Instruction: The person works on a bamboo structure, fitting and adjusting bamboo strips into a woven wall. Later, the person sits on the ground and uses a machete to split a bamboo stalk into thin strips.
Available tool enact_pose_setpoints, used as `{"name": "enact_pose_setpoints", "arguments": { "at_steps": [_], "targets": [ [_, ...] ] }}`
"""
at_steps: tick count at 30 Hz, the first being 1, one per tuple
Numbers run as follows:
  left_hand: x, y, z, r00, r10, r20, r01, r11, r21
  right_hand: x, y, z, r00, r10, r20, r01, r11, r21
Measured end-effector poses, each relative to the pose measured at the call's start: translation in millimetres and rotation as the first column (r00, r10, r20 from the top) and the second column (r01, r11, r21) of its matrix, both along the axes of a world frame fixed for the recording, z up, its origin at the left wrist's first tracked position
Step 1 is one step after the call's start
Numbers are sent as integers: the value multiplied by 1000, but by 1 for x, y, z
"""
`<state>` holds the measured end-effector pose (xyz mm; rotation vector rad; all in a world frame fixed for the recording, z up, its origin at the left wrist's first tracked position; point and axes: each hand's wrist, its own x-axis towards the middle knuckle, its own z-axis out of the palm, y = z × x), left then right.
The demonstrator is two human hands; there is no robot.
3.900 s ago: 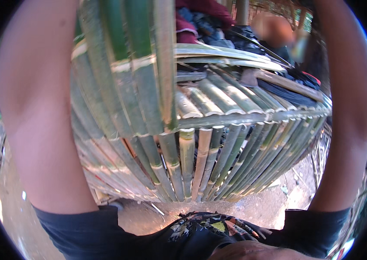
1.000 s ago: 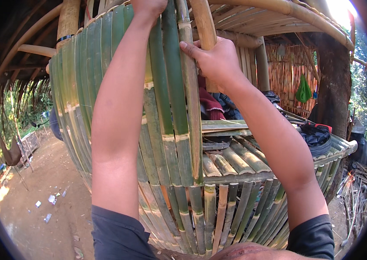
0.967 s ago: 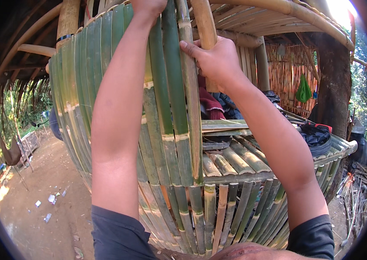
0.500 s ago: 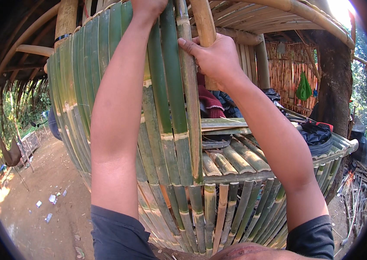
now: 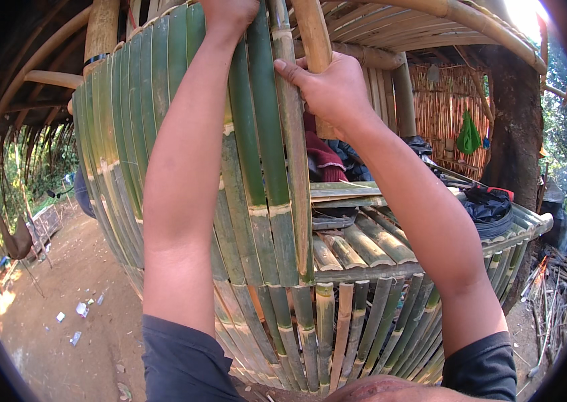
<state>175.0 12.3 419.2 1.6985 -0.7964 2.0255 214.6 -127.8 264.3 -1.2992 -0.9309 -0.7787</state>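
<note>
My right hand [image 5: 334, 86] is closed on an upright bamboo strip [image 5: 293, 144], its thumb pressed on the front face and the other fingers going round behind. Close to these fingers stands a pale bamboo post [image 5: 313, 33]. At the top edge of the picture, my left hand [image 5: 231, 15] rests against the upper part of the slatted wall; its fingers are hidden or cut off. Split green bamboo slats [image 5: 251, 161] stand side by side below and between my hands, forming a curved wall [image 5: 136, 114].
A bamboo slat bench [image 5: 374, 244] lies right of the strip, bearing dark red cloth [image 5: 324, 161] and a black plastic bag [image 5: 488, 204]. A green bag [image 5: 468, 137] hangs by the far wall. Small litter [image 5: 82, 309] dots the dirt floor, and sticks [image 5: 551, 301] lie at right.
My left forearm has shifted very slightly to the right. The right hand keeps its hold on the bamboo strip, and the strip stays in place.
</note>
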Motion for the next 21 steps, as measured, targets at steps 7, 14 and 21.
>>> {"name": "enact_pose_setpoints", "arguments": {
  "at_steps": [7, 14, 21],
  "targets": [
    [2, 1, -2, 1000, -15, 21, 14, 1000, 16, -4, -2, 1, 1000, -5, -18, 5, 1000, -1],
    [3, -3, -8, 993, -66, 96, 66, 998, 4, -8, -2, 0, 997, -76, 12, 76, 997, -4],
    [-9, -19, -22, 999, 3, 54, 4, 993, -121, -17, -8, -1, 981, -173, 83, 180, 980, -85]
  ]
}}
